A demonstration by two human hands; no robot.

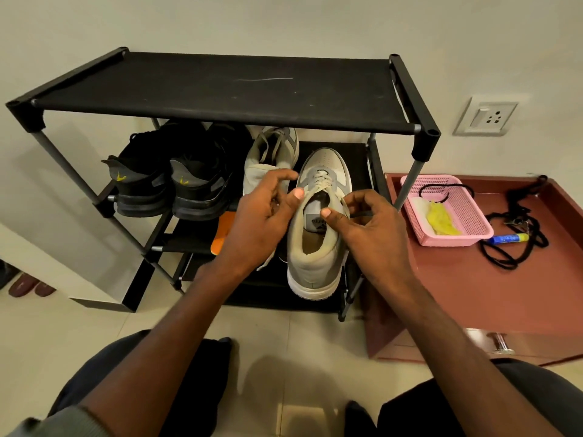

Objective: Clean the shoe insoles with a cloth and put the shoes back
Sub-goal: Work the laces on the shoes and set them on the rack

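A grey and white sneaker is held up in front of the black shoe rack, heel toward me, its insole with a dark label visible inside. My left hand grips the left side of its collar, thumb on the rim. On the right side my right hand holds the collar, its fingers pinching a lace. The matching sneaker rests on the rack's middle shelf behind my left hand. A yellow cloth lies in a pink basket to the right.
Two black sneakers stand on the middle shelf at left. An orange item shows on a lower shelf. On the reddish-brown cabinet top lie a black cord and a blue tube. A wall socket is at upper right.
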